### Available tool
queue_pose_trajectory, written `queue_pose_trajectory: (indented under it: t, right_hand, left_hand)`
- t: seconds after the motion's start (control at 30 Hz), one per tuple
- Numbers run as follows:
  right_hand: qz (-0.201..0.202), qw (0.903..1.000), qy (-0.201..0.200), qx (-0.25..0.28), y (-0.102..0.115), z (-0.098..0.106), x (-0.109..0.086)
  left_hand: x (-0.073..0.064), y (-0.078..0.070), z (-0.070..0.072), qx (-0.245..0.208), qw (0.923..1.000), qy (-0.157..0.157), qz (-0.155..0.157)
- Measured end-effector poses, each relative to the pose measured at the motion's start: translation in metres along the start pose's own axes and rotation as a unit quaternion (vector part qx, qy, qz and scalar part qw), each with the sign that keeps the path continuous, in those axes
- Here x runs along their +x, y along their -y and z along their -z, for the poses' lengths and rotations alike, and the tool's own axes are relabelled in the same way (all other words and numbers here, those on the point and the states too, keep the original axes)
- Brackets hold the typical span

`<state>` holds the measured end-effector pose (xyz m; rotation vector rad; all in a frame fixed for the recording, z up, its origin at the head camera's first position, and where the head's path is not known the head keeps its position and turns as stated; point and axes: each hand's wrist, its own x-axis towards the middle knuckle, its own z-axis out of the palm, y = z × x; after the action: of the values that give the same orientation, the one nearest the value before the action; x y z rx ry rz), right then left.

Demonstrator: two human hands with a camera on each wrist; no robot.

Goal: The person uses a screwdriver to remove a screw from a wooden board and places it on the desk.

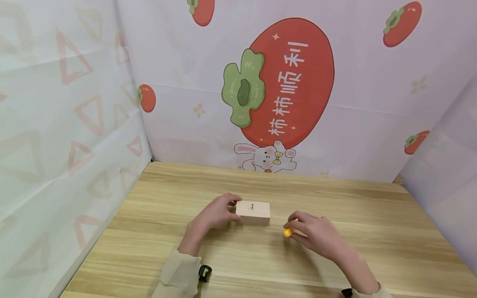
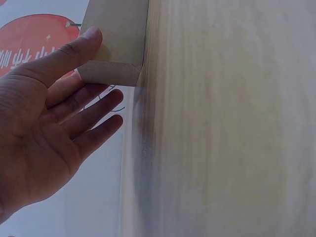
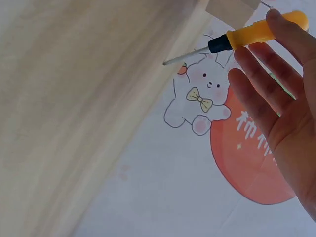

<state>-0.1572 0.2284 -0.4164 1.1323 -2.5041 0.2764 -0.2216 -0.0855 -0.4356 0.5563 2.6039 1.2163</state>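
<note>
A pale wooden block (image 1: 252, 212) lies on the table with a small screw (image 1: 252, 205) standing up from its top face. My left hand (image 1: 220, 210) grips the block's left end, thumb on the near side and fingertips at the far side. In the left wrist view the thumb presses the block's side (image 2: 116, 34) while the lower fingers extend past its end. To the right of the block, my right hand (image 1: 313, 231) pinches a screwdriver by its yellow handle (image 3: 256, 33). The screwdriver's metal shaft (image 3: 186, 56) points down toward the table, apart from the block.
The wood-grain table (image 1: 238, 265) is bounded at the back by a printed cloth (image 1: 179, 132) with persimmons and a rabbit. Another cloth wall (image 1: 74, 165) rises along the left, and one more (image 1: 451, 178) stands at the right.
</note>
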Motion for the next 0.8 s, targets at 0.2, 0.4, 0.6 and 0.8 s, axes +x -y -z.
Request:
queue_pose_trajectory:
  t: [0.2, 0.4, 0.6, 0.8]
  right_hand:
    - [0.016, 0.9975, -0.068, -0.013, -0.003, 0.004, 0.01]
    - [0.004, 0.996, -0.085, 0.026, -0.003, 0.006, 0.017]
    - [-0.003, 0.9936, -0.096, 0.059, 0.001, 0.009, 0.03]
    - [0.0, 0.9909, -0.117, 0.066, 0.005, 0.012, 0.049]
  left_hand:
    - [0.0, 0.001, 0.001, 0.004, 1.0, -0.001, -0.005]
    - [0.0, 0.001, 0.001, 0.005, 1.0, 0.001, -0.001]
    - [-0.001, 0.0, 0.001, 0.005, 1.0, 0.001, -0.001]
    - [0.0, 0.0, 0.001, -0.004, 1.0, 0.003, 0.0]
